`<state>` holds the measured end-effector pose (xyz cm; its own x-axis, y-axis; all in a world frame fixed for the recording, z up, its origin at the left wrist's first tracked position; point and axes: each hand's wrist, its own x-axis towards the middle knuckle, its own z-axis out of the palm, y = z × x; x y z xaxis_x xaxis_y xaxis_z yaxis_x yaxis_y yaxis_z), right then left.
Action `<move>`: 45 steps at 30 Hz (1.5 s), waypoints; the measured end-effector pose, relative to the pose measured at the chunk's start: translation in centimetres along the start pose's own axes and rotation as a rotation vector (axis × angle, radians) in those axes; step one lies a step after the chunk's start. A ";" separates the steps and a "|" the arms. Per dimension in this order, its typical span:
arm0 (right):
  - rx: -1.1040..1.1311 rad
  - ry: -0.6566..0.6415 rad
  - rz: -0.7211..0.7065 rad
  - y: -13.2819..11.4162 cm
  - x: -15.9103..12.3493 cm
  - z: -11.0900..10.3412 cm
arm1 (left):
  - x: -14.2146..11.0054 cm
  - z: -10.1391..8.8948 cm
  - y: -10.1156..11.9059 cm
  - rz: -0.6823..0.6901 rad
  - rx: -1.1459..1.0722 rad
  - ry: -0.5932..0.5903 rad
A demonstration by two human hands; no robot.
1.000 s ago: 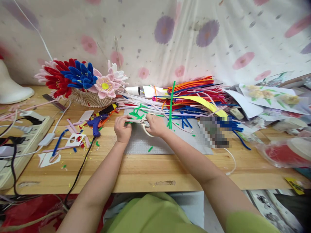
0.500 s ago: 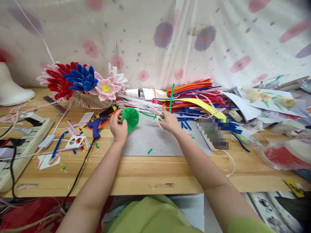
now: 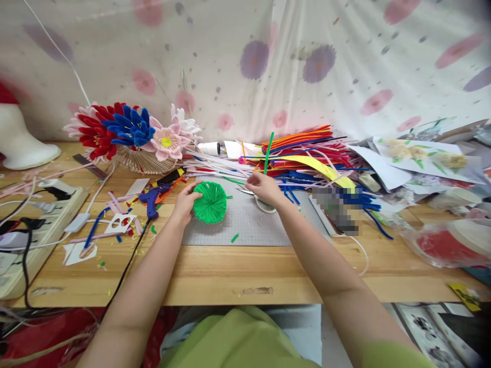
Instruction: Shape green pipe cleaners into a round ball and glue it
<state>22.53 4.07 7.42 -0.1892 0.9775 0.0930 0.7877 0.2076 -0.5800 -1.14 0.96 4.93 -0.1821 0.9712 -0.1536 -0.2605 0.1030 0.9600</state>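
Observation:
My left hand (image 3: 184, 205) is closed on the rim of a round green pleated disc of fuzzy pipe cleaners (image 3: 210, 203), its ribbed face towards me. A short green end juts from its right side. Over the back of the grey cutting mat (image 3: 245, 232), my right hand (image 3: 264, 188) has its fingers drawn together at a pair of scissors (image 3: 264, 205). The blades point left towards the disc; the pale handle loops show beneath the palm, and the exact grip is partly hidden. Behind that hand a green pipe cleaner (image 3: 269, 153) sticks up. A green scrap (image 3: 235, 238) lies on the mat.
Bundles of coloured pipe cleaners (image 3: 303, 140) lie along the back. At left are a purple glue gun (image 3: 150, 198), paper scraps, a power strip (image 3: 46, 245) and fuzzy flowers (image 3: 130, 125). A blurred-out device (image 3: 337, 212) with a cable lies at right.
The green disc has come down and right, turning its face more towards me. The scissors have swung lower under my right hand, with their blades now showing.

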 end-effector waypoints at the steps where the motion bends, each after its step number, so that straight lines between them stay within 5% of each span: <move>1: 0.131 -0.030 -0.035 -0.9 0.2 0.8 | -0.1 0.3 0.0 0.002 -0.010 -0.018; 4: 0.371 -0.104 -0.130 -3.3 0.9 3.5 | 0.1 1.3 -0.4 0.065 0.033 -0.077; 8: 0.265 -0.051 -0.085 -4.8 1.4 5.7 | 1.1 2.0 -0.9 0.206 0.229 -0.059; 13: 0.194 -0.001 -0.119 -4.8 1.2 5.3 | 1.8 2.1 -0.3 0.234 0.383 -0.096; 22: 0.257 -0.049 0.057 -4.7 1.3 4.6 | 1.8 3.0 -0.2 0.245 0.592 -0.121; 29: 0.308 -0.129 -0.046 -3.6 1.6 4.8 | 2.0 3.0 0.1 0.303 0.755 -0.088; 36: 0.360 -0.180 -0.120 -2.7 1.8 5.4 | 3.0 2.8 -0.1 0.216 0.681 -0.124; 45: 0.298 -0.094 0.014 -2.6 2.2 5.9 | 3.6 3.1 -0.6 0.227 0.611 -0.165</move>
<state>16.63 5.44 4.35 -0.2442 0.9696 0.0158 0.5864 0.1606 -0.7939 1.33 5.06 4.53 -0.0088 0.9982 0.0591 0.3599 -0.0519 0.9316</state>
